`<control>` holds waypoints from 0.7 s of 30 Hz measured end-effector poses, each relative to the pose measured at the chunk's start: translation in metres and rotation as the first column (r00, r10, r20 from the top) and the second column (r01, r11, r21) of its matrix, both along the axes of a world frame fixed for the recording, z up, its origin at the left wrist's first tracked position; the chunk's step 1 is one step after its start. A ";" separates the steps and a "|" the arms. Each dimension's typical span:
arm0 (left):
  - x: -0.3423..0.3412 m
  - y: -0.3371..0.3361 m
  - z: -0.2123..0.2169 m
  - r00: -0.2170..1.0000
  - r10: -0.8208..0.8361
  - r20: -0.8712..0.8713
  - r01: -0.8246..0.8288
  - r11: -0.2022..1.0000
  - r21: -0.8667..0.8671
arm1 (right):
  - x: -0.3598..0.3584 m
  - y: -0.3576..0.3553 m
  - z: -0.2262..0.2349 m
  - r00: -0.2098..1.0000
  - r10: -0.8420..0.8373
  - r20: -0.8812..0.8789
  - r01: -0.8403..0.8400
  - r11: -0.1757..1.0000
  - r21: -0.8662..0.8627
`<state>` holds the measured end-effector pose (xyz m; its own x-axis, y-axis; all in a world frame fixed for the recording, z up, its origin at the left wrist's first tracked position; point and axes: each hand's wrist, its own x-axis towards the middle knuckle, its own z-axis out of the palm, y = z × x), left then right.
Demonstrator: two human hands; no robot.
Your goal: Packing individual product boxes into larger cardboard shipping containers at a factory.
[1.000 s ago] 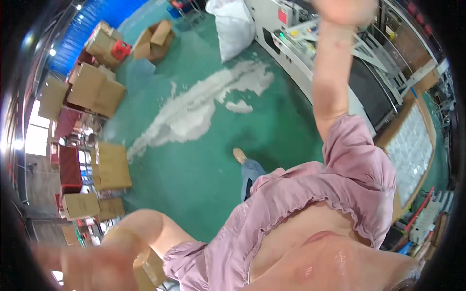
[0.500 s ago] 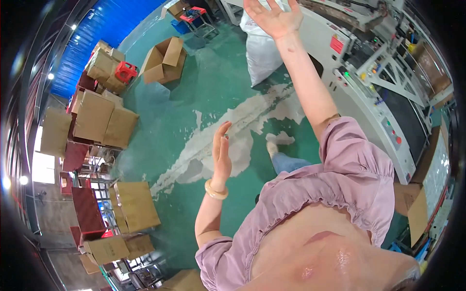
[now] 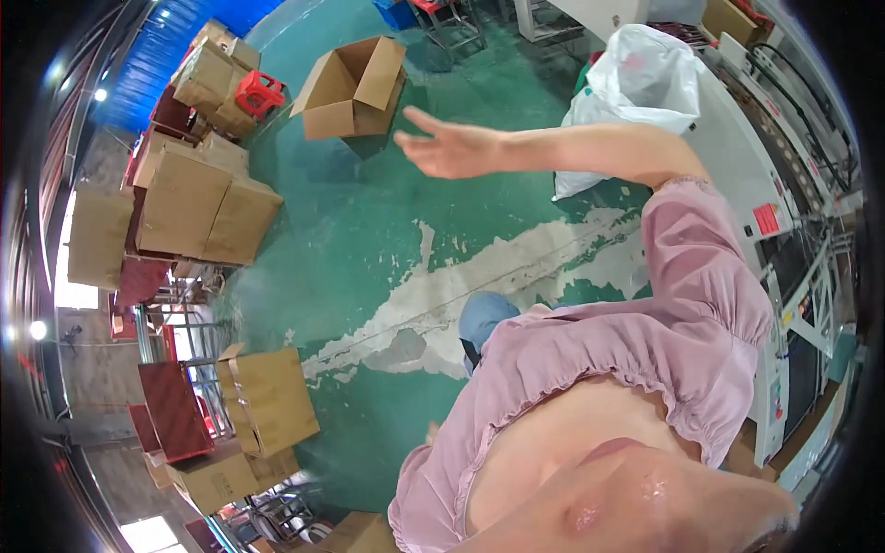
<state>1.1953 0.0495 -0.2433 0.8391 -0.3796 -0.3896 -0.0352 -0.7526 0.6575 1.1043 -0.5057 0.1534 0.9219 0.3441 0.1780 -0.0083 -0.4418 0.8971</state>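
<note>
While the R hand (image 3: 447, 149) is out in midair, fingers apart & nothing held, the open cardboard box (image 3: 350, 97) stands on the green floor (image 3: 323, 235) past it, not touching; white sack (image 3: 636, 97) partly behind R forearm (image 3: 581, 150), beside the pale machine (image 3: 737, 161); L hand (image 3: 431, 430) barely shows past the pink top (image 3: 590, 346), can't tell if it's holding anything

Mauve-pink blouse (image 3: 553, 346) | short gathered sleeve (image 3: 702, 235) | frilled neckline (image 3: 604, 371) | blue trouser leg (image 3: 486, 316)

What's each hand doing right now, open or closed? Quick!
Left hand: can't tell, no clear view of it.
Right hand: open, holding nothing.
</note>
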 end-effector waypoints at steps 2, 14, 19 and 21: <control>0.032 -0.027 -0.003 0.988 -0.109 0.114 0.110 0.994 -0.003 | 0.053 -0.025 -0.006 0.986 0.059 -0.155 -0.072 0.994 -0.079; 0.400 -0.360 0.016 0.965 -0.259 -0.030 0.257 0.965 -0.056 | 0.289 -0.224 0.004 0.998 -0.049 -0.034 0.060 0.823 0.564; 0.497 -0.710 0.149 0.973 -0.086 -0.214 -0.025 0.883 -0.469 | 0.322 -0.352 -0.021 0.958 -0.190 -0.216 0.287 0.674 0.680; 0.511 -0.775 0.158 0.977 -0.125 -0.175 0.013 0.846 -0.532 | 0.342 -0.398 -0.024 0.946 -0.214 -0.243 0.323 0.674 0.665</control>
<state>1.7064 -0.7252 -0.0858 0.7310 -0.6279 -0.2674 0.0970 -0.2922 0.9514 1.4463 -0.9034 0.1293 0.9873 -0.0911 0.1305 -0.1311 -0.9304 0.3423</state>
